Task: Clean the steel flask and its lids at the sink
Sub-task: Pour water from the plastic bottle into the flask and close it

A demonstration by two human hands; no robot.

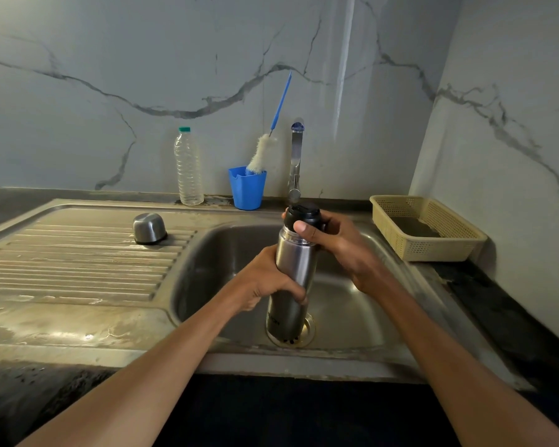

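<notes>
Currently, both hands hold an upright cylindrical steel flask (292, 279) over the sink basin (352, 304): left hand (265, 280) wraps its body, right hand (331, 237) grips the black inner lid (302, 214). Wet steel could slip; the domed steel cap (149, 228) rests at nine o'clock.

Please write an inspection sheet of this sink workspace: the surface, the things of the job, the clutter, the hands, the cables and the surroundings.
Surface: steel sink with ribbed draining board, wet patches.
Job's things: steel flask upright over the basin, black inner lid on it; steel cup lid upside down on the draining board.
Clutter: plastic bottle; blue cup holding a bottle brush; beige basket.
Hands: left hand grips the flask body; right hand grips the black inner lid.
Cables: nothing seen.
Surroundings: marble-patterned wall, tap, dark counter.
</notes>
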